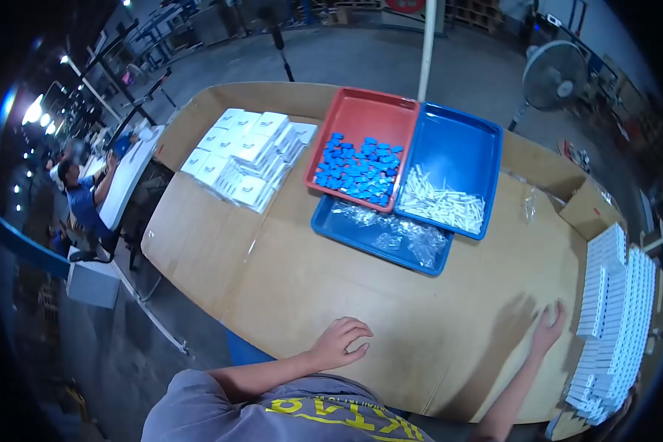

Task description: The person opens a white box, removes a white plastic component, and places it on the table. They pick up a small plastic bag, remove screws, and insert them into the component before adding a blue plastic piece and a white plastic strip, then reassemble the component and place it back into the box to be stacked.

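My left hand [341, 343] hovers at the near edge of the cardboard-covered table [295, 280], fingers curved and apart, with nothing in it. Over on the right, my right hand [548, 328] is raised with its fingers apart and nothing visible in it, close to the stacked white ridged pieces [613, 324]. Ahead of my hands stand a red tray [376, 114] of small blue pieces [357, 169] and a blue tray [457, 136] of white stick-like pieces [442, 202]. Both partly cover a lower blue tray [390, 254] with clear plastic bags [405, 234].
Stacks of white boxes [250, 151] stand at the table's back left. A cardboard flap [589, 210] rises at the right, near a loose clear bag [530, 205]. A pole [427, 51] is behind the trays, a fan [556, 77] beyond. Another person [88, 195] sits far left.
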Demonstrator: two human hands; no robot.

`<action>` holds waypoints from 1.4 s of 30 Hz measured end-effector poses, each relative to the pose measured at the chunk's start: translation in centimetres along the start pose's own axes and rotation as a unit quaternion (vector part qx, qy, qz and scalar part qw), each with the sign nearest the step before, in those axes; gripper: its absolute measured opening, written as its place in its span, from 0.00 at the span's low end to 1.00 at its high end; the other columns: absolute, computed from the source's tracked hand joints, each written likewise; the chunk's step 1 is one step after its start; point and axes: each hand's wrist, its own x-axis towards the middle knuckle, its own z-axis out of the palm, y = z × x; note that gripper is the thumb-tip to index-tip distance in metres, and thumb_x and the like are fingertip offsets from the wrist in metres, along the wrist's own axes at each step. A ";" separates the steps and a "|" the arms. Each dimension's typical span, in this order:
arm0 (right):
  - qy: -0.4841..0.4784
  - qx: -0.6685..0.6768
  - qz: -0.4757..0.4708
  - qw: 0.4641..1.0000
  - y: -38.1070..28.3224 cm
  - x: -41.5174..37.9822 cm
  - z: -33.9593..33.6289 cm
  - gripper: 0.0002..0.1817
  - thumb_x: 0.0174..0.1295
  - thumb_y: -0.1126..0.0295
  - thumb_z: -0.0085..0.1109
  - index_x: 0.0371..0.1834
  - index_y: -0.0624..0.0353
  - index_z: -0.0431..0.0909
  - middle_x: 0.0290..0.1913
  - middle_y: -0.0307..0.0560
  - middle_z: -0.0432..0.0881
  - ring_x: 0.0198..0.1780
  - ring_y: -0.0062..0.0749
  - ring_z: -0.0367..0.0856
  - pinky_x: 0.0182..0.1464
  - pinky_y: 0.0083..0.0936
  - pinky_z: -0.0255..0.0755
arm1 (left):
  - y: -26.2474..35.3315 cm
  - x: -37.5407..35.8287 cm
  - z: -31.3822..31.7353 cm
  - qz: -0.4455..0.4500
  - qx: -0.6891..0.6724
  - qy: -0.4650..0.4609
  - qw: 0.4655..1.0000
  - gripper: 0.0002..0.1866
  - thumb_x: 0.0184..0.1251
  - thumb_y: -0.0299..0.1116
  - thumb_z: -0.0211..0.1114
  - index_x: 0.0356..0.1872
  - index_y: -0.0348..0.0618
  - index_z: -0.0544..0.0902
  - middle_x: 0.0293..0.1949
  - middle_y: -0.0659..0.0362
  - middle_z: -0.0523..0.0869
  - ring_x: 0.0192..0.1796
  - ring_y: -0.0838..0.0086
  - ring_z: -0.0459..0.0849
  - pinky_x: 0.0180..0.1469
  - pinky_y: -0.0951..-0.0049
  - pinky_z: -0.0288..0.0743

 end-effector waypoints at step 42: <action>-0.580 0.104 -0.335 0.736 -78.8 9.9 50.4 0.20 0.72 0.68 0.63 0.62 0.69 0.82 0.52 0.53 0.89 0.54 0.33 0.88 0.60 0.30 0.80 | -12.9 -12.1 -18.6 -0.246 -0.046 0.382 0.889 0.13 0.56 0.30 0.76 0.43 0.43 0.85 0.33 0.56 0.86 0.33 0.66 0.84 0.38 0.66 0.78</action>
